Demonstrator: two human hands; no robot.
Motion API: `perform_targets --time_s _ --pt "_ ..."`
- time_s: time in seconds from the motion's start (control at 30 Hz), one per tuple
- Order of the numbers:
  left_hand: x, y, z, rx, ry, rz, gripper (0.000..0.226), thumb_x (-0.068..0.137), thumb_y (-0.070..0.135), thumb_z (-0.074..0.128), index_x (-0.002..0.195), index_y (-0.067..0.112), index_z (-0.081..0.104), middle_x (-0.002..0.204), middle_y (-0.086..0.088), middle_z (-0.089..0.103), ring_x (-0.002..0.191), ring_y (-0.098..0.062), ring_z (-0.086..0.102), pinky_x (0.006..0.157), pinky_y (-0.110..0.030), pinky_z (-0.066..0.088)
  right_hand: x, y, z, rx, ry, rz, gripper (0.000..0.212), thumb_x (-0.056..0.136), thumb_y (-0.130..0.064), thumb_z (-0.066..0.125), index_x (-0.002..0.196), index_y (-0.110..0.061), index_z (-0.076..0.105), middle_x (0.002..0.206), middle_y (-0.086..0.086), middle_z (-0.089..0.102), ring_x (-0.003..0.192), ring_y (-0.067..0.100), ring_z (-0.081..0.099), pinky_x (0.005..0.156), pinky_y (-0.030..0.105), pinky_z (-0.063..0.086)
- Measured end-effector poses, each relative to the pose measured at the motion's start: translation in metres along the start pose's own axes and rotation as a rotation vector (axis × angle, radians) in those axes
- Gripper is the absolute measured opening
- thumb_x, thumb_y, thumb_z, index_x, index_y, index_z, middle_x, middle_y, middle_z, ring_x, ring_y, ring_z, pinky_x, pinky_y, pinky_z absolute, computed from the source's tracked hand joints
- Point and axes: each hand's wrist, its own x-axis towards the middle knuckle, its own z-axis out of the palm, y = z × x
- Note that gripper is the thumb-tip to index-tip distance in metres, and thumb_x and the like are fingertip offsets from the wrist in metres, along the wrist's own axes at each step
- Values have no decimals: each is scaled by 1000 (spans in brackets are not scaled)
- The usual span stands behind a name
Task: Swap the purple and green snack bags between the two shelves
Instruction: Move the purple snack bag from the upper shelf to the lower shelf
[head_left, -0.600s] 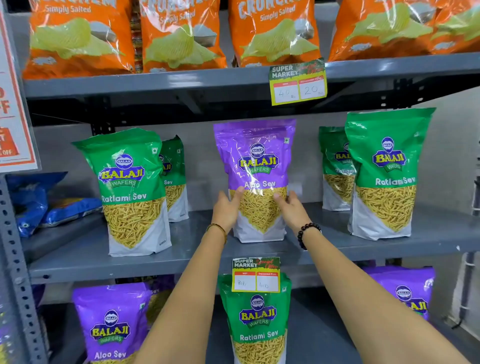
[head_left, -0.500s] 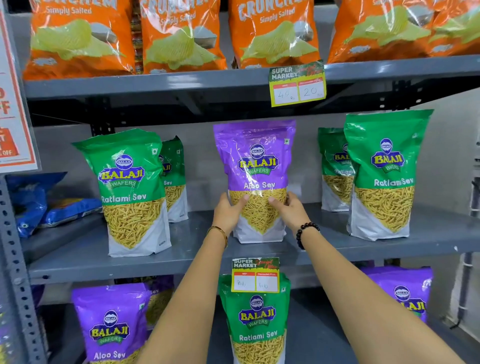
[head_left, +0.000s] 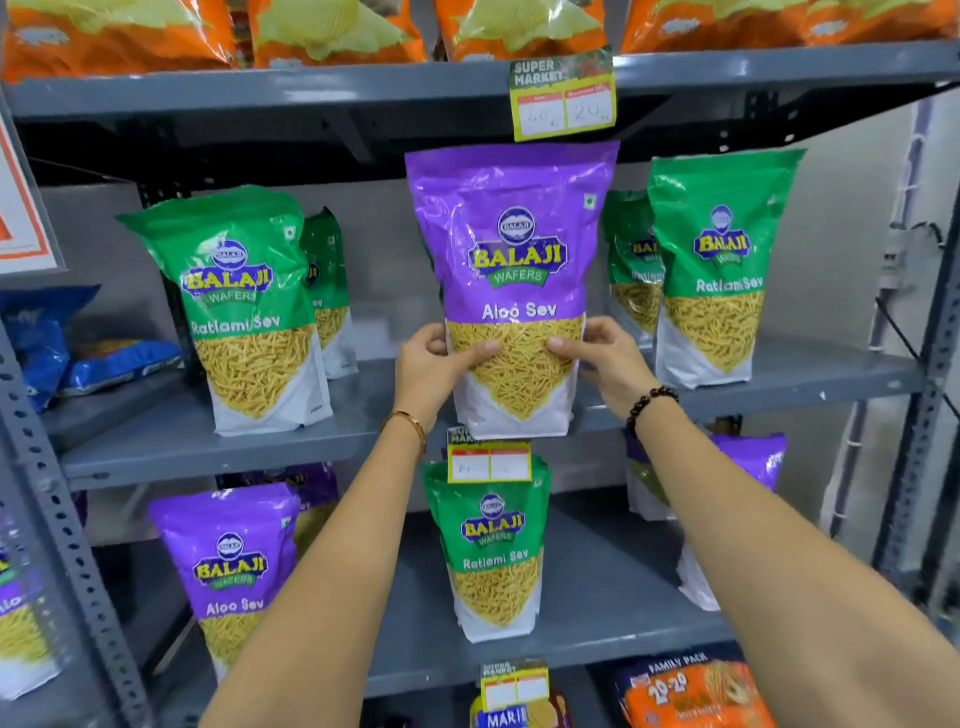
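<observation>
Both hands hold one purple bag (head_left: 511, 270), upright, at the front of the middle shelf (head_left: 208, 441); its base hangs at that shelf's front edge, and whether it touches I cannot tell. The bag reads Aloo Sev, and thin yellow strands show through its clear lower panel. Left of it on the same shelf stand two green bags (head_left: 244, 306), one behind the other, with Ratlami Sev inside; right of it stand two more green ones (head_left: 717, 265). On the lower shelf (head_left: 597, 613), straight below the held bag, stands a single green bag (head_left: 493, 545), with purple bags (head_left: 228, 566) to either side.

The left hand (head_left: 434, 366) closes its grip on the bag's left edge, thumb across the front panel, fingers behind. The right hand (head_left: 605, 358) mirrors it on the right edge. Both forearms reach up and forward, a thin bangle (head_left: 408, 423) on the left wrist, a dark bead bracelet (head_left: 649, 405) on the right.
</observation>
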Motion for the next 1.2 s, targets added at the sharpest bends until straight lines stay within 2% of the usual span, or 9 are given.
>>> perform_targets --time_s 0.13,0.23,0.37,0.5,0.67,0.77,0.97,1.1,1.2 --pt "-29 4 11 49 10 49 34 51 29 86 75 27 61 70 10 70 69 -6 67 70 -27 57 -22 -5 -21 16 -53 13 27 71 -1 68 82 -20 54 84 -3 66 70 7 67 68 27 50" --pt "-52 -6 25 100 -17 30 35 51 31 86 73 28 60 71 8 67 65 -4 64 67 -24 56 -40 5 -47 32 -169 93 44 59 -7 79 95 -20 57 93 -3 70 80 9 69 71 26 53" --pt "-85 -52 51 165 -31 -85 49 38 44 88 72 26 58 85 -13 71 77 -24 67 74 -44 58 -70 47 -86 36 -247 273 76 41 -17 88 110 -16 58 97 -4 74 92 15 69 72 27 57" --pt "-121 -110 78 213 -38 -220 46 43 34 88 75 22 58 90 -19 68 83 -36 62 76 -51 53 -101 99 -112 -42 -136 406 71 57 3 78 121 -4 49 90 -6 75 86 16 68 67 23 58" --pt "-145 -186 104 193 -56 -460 42 46 17 88 73 25 56 79 -3 69 79 -24 67 77 -48 56 -120 163 -133 -171 -14 519 59 66 17 65 119 -2 52 115 14 60 105 29 58 93 42 51" --pt "-146 -217 117 208 -10 -528 48 49 15 87 89 13 61 88 -6 66 88 -29 66 79 -40 56 -121 191 -136 -209 56 540 56 65 14 68 117 -3 54 109 9 62 96 19 59 73 20 54" --pt "-133 -257 132 208 -18 -580 51 55 9 84 97 6 57 98 -10 65 85 -21 58 80 -36 52 -112 238 -140 -199 164 560 57 67 12 68 120 -1 52 110 14 62 98 25 58 87 38 51" --pt "-122 -272 141 248 -31 -573 47 58 10 82 93 10 51 92 -8 62 84 -22 57 82 -45 53 -97 249 -140 -181 190 540 57 69 16 64 122 -1 49 107 10 60 96 23 56 68 17 54" --pt "-115 -277 144 346 -63 -551 52 63 14 80 105 3 52 90 -10 62 83 -21 55 79 -38 49 -87 254 -141 -183 213 563 58 70 16 62 124 -2 47 110 11 60 98 23 55 70 23 49"
